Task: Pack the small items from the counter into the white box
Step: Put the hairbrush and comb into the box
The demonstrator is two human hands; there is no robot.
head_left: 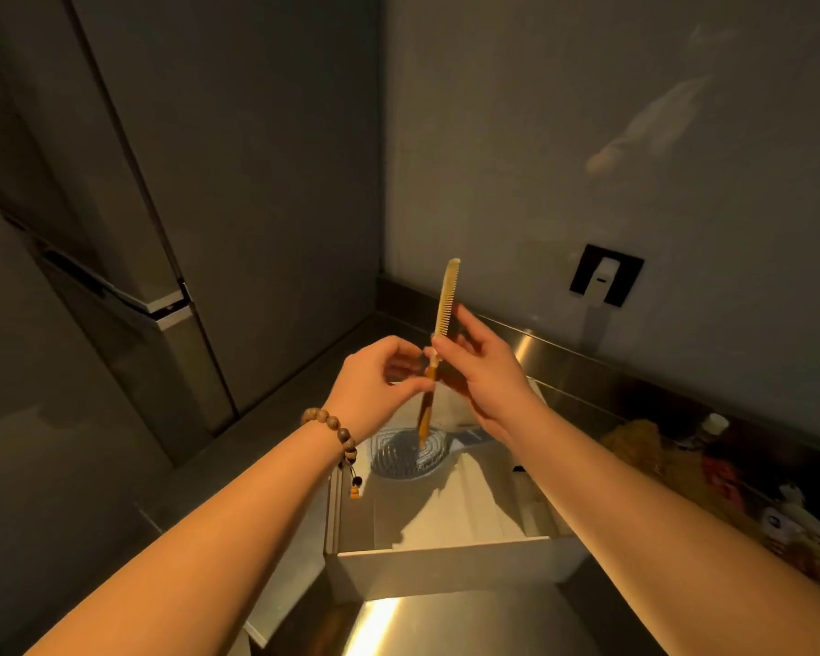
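A: Comb (447,295) location?
B: Held upright above the white box (446,568), pinched at mid-length by the right hand (486,371); the left hand (375,381) is closed round the darker handle just below. Teeth end is up.

A: Fingers?
B: Right fingers (465,324) are curled on the comb; left fingers are pinched narrow on the handle, slightly blurred.

A: Box contents?
B: A round blue hairbrush (398,454) is seen at the far end. The box is set on the steel surface (446,622).

A: Other things?
B: A beaded bracelet (337,435) is worn on the left wrist. Dim clutter is seen at right, too dark to be told. A wall socket (606,281) is seen behind.
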